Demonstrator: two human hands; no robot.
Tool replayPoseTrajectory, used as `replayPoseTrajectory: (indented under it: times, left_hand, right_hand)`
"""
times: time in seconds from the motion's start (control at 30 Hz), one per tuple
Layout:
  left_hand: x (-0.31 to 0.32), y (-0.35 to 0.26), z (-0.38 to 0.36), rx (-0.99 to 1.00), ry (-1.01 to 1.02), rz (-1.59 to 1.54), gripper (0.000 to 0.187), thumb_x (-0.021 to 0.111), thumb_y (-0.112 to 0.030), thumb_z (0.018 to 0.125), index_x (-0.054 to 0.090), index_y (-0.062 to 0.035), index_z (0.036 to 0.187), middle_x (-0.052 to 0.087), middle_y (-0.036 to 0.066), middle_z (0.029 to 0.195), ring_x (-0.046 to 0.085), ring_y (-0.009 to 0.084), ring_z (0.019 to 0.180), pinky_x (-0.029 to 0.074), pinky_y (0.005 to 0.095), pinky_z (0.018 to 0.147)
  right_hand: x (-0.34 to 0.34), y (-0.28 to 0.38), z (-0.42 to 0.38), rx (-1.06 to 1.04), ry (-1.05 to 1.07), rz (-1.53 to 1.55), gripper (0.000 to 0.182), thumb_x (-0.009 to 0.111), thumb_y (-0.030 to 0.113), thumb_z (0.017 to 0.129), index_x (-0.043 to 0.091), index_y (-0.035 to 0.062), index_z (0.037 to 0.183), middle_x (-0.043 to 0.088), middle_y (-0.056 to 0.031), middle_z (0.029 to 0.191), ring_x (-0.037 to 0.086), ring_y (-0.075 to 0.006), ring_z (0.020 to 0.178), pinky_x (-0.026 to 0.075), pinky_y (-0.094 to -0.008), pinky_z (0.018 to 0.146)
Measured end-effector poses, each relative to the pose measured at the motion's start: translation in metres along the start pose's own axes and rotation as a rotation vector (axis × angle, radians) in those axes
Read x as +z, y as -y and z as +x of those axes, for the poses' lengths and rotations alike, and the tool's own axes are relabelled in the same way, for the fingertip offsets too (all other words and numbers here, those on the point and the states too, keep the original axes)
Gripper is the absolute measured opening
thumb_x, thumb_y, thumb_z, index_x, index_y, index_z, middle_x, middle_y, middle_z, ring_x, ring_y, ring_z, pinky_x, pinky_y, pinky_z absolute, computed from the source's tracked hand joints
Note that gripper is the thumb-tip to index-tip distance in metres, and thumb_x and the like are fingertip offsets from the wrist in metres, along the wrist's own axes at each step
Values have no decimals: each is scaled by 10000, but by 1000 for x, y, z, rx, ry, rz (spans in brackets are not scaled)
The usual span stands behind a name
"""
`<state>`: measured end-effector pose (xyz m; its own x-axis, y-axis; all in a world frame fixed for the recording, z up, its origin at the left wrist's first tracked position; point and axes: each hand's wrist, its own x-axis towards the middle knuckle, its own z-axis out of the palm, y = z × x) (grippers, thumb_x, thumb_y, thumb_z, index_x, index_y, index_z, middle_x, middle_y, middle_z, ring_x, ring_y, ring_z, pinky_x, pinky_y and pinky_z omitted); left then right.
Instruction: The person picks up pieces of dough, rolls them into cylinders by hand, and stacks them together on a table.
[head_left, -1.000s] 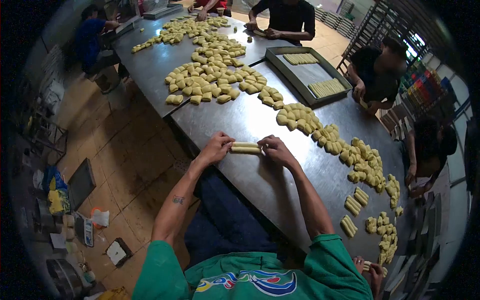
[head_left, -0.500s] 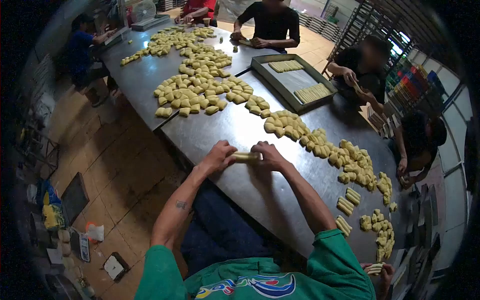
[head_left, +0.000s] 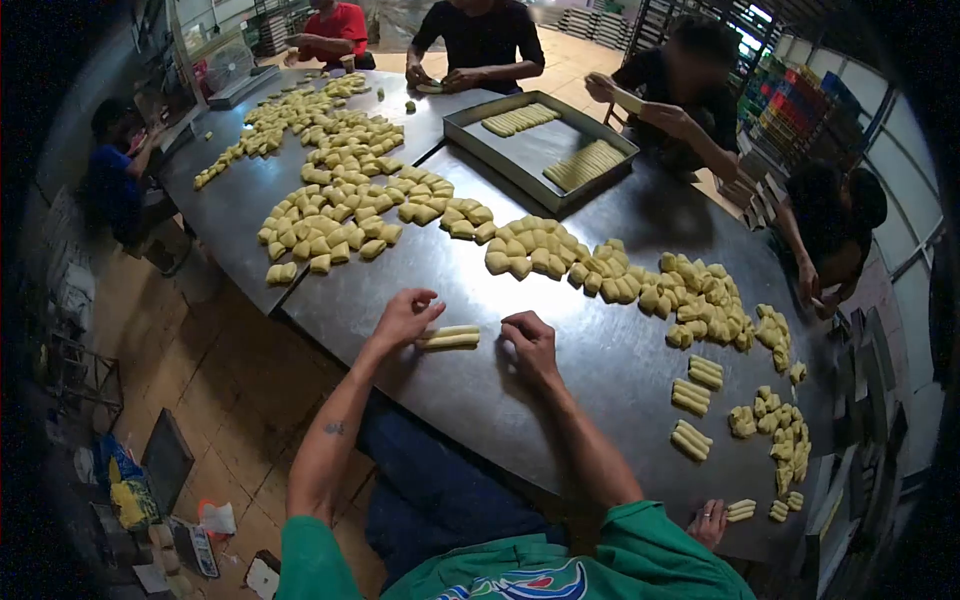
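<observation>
A small set of pale yellow dough sticks (head_left: 449, 338) lies side by side on the steel table in front of me. At its left end is my left hand (head_left: 405, 317), open, with thumb and fingers apart right beside the dough. My right hand (head_left: 530, 346) rests a short gap to the right of the sticks, its fingers curled together and nothing showing in them. Beyond my hands, cut dough pieces (head_left: 535, 247) spread in a long band across the table.
More grouped dough sticks (head_left: 690, 397) lie to my right. A metal tray (head_left: 455, 128) with rows of sticks stands across the steel table (head_left: 440, 400). Several people work around the edges; another person's hand (head_left: 708, 523) touches the table at lower right.
Both hands have let go of the dough sticks, which now lie on the table. My hands have moved apart. The view has shifted, and the person at lower right has set sticks down.
</observation>
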<state>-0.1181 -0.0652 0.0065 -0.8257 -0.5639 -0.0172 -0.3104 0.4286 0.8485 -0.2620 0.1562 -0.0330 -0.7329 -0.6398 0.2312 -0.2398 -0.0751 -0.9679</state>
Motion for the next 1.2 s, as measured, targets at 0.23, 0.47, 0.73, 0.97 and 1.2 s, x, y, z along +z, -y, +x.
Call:
replayPoseTrajectory:
  times: [0.23,0.47,0.73,0.97,1.2]
  left_hand:
    - [77,-74,100,-309,-74,215,578,671,-507,794,686,45,963,686,251,910,672,271,803,520,393,742]
    - [120,-34,174,-344,-140,-649,336,691,-193,796,612,54,1009,665,204,977,700,314,795,592,377,638]
    - [88,-47,137,-511,-138,-885,226,673,7,714,571,123,878,623,175,784,626,230,566,526,344,436]
    - [2,-12,78,-522,-35,-734,191,713,-118,684,564,-2,706,526,57,644,531,162,542,463,305,446]
    - [-30,-23,33,-209,-408,543,390,709,-305,712,624,-25,970,608,206,1005,569,371,998,459,455,913]
  right_hand:
    - [3,-1,3,-84,-62,-98,268,550,-55,772,662,15,1006,581,-45,799,563,-107,685,456,-236,649]
    - [2,-5,6,-83,-81,-21,365,543,-52,749,637,30,1092,585,-36,788,557,-117,658,469,-256,636]
    - [7,8,4,-24,-136,-57,340,541,-30,761,638,17,1084,616,-38,774,568,-109,688,475,-250,658]
    - [6,9,5,-10,-138,-51,335,562,-16,740,634,0,1067,629,-43,740,579,-112,665,480,-253,636]
    - [14,13,0,43,-124,8,393,532,-76,783,573,18,1162,565,-27,775,535,-103,700,454,-237,647]
